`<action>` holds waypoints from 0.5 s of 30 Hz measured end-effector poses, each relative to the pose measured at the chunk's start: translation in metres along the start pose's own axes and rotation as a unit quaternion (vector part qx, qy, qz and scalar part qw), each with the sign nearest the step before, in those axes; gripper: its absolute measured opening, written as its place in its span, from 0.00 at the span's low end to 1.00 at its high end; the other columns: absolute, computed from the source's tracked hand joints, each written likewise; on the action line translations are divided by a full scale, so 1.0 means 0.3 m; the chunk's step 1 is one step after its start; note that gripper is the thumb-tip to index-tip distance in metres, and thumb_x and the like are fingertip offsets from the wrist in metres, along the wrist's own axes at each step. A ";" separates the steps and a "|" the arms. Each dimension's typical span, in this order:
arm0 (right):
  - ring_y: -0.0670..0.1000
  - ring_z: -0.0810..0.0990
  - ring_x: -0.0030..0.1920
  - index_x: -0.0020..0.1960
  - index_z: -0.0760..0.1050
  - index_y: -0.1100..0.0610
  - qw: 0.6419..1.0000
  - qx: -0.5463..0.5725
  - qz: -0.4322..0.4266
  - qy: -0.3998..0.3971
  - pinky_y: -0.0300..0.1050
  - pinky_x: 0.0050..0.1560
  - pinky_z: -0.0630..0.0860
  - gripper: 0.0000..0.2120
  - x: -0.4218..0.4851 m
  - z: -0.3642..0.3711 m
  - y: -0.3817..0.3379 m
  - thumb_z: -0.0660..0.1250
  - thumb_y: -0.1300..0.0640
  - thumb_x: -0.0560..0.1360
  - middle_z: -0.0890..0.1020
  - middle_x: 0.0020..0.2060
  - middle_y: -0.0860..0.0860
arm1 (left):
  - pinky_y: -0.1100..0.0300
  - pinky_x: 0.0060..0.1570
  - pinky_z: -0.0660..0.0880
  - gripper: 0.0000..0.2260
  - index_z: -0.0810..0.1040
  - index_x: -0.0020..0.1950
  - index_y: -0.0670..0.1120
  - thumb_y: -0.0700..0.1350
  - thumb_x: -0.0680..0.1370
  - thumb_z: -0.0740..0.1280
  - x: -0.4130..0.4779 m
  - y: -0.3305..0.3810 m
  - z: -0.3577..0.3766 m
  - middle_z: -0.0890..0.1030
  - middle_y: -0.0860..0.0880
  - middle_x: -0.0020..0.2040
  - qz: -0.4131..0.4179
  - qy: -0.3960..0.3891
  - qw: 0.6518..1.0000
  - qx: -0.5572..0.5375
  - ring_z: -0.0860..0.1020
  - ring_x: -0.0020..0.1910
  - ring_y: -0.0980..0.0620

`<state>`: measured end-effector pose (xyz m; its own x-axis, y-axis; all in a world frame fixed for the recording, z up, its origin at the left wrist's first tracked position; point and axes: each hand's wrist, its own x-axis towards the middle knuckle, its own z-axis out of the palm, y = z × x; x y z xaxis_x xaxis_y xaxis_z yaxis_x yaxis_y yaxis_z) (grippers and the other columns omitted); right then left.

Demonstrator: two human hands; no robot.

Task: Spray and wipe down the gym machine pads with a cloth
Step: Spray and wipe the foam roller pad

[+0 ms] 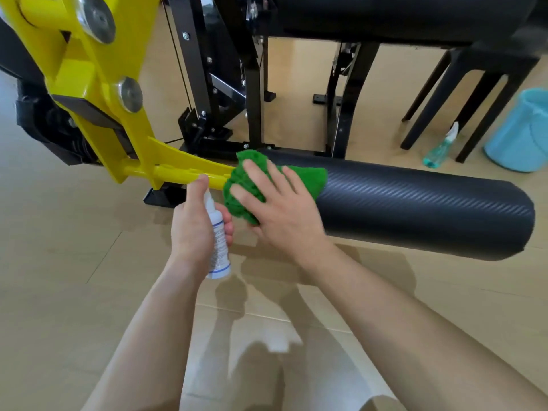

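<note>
Writing: blue-banded label on bottle (218, 241), print unreadable.
Cloth (314, 178): green, fluffy, bunched on black ribbed pad (415, 209), left end.
Right hand (284, 209): spread, pressing cloth.
Left hand (194, 223): curled round bottle.

Roller pad (415, 209): black covering, matt, fine diagonal ribbed texture.
Cloth (311, 178): green fabric, thick fuzzy pile.
Spray bottle (220, 241): white plastic, smooth, printed label.
Yellow arm (98, 69): painted metal, glossy.
Black frame (255, 84): painted metal, glossy.
Floor (89, 292): pale tiles, smooth, faintly reflective.
</note>
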<state>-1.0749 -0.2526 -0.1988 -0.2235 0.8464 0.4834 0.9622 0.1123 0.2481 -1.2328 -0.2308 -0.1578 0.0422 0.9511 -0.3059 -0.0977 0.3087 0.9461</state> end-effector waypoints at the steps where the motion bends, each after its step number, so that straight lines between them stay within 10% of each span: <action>1: 0.65 0.69 0.72 0.70 0.72 0.49 1.000 -0.010 0.012 0.008 0.61 0.72 0.63 0.26 -0.057 -0.012 0.051 0.67 0.45 0.73 0.67 0.76 0.58 | 0.57 0.31 0.69 0.29 0.73 0.29 0.42 0.61 0.82 0.61 -0.001 -0.008 0.011 0.73 0.42 0.26 -0.001 -0.007 1.000 0.010 0.70 0.23 0.47; 15: 0.62 0.79 0.57 0.65 0.75 0.52 0.962 0.060 0.265 0.022 0.56 0.61 0.73 0.18 -0.294 -0.173 0.433 0.62 0.47 0.78 0.77 0.66 0.55 | 0.58 0.31 0.73 0.31 0.75 0.29 0.40 0.61 0.83 0.61 -0.087 -0.115 0.151 0.75 0.43 0.25 0.023 -0.144 0.974 0.173 0.73 0.25 0.48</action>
<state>-0.9383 -0.3397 -0.1658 0.3003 0.7783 0.5514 0.9531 -0.2676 -0.1413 -1.1856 -0.2666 -0.1777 0.3270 0.9064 -0.2674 0.2324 0.1971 0.9524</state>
